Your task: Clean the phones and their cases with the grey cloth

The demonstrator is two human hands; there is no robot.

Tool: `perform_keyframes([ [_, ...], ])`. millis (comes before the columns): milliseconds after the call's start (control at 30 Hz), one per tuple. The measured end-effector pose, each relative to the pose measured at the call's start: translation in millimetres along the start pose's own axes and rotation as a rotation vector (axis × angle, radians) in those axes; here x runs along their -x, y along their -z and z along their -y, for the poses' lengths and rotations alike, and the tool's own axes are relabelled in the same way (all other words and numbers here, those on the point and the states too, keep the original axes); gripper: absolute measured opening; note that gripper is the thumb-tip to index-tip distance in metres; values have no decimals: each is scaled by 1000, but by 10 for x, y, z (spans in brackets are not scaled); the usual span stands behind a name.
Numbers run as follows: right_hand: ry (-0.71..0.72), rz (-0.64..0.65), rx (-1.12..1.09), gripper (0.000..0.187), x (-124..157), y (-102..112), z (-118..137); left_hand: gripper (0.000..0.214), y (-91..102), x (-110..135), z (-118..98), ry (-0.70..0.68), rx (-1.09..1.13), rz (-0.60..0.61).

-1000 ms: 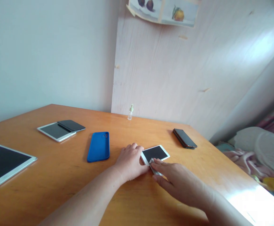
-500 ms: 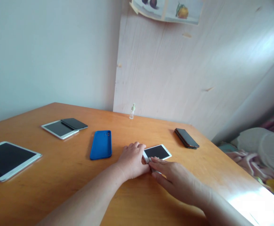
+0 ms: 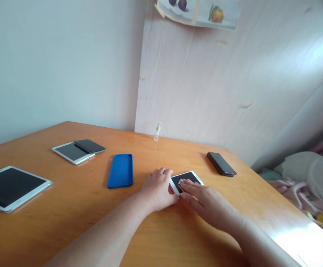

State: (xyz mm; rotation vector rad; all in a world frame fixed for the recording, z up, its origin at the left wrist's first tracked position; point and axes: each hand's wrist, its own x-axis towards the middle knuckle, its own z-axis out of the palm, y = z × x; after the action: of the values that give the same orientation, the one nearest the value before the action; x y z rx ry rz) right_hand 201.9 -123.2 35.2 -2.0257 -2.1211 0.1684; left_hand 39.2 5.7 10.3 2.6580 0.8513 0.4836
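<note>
A white smartphone (image 3: 189,176) with a dark screen lies face up on the wooden table. My left hand (image 3: 159,189) grips its left end, thumb at the near corner and fingers around the far side. The fingers of my right hand (image 3: 206,198) lie together over the screen, pressing a small crumpled white wipe (image 3: 180,181) against the glass. Most of the wipe is hidden under those fingers. Left of my left hand is a blue phone case (image 3: 120,171), its hollow side up.
On the left sit a white tablet (image 3: 11,187) and a smaller white tablet (image 3: 72,152) with a black phone (image 3: 89,145) resting partly on it. A small clear pump bottle (image 3: 157,132) stands at the back. A dark cased phone (image 3: 222,164) lies right, near the table edge (image 3: 278,195).
My right hand has slid the wipe from the phone's near-left edge up onto the screen. My left hand keeps its grip on the phone. The whole view has shifted very slightly.
</note>
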Motion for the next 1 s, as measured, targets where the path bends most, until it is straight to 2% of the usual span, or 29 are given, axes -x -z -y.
perform_keyframes([
  [100, -171, -67, 93, 51, -56, -10, -255, 58, -7, -5, 3, -24, -3, -14],
  [167, -195, -99, 110, 49, -76, -25, -292, 56, -8, -5, -1, -23, -3, -23],
  [233, -118, -98, 79, 48, -72, -39, -180, 57, -7, -3, -7, -12, 2, -28],
  [333, 76, -30, -27, 48, -38, -46, 82, 57, -5, 1, -11, 6, 14, -23],
  [400, 133, 7, -67, 48, -29, -43, 138, 56, -6, 2, -10, 9, 14, -21],
  [467, 69, -9, -42, 49, -48, -47, 29, 57, -8, 2, -8, 8, 10, -23],
  [600, -195, -98, 79, 51, -127, -82, -353, 56, -8, 0, -13, 1, 4, -24],
  [667, -221, -110, 113, 51, -144, -95, -375, 55, -5, -1, -18, 3, 3, -25],
  [733, -136, -93, 95, 49, -131, -96, -228, 56, -4, -1, -20, 7, 10, -30],
  [867, 131, -2, -50, 48, -73, -75, 156, 54, -14, -2, -8, 9, 26, -36],
  [933, 152, 10, -62, 48, -83, -76, 150, 53, -22, -2, -3, 10, 25, -36],
  [1000, 62, -27, -20, 49, -127, -95, -18, 57, -28, -2, -3, 5, 18, -44],
])
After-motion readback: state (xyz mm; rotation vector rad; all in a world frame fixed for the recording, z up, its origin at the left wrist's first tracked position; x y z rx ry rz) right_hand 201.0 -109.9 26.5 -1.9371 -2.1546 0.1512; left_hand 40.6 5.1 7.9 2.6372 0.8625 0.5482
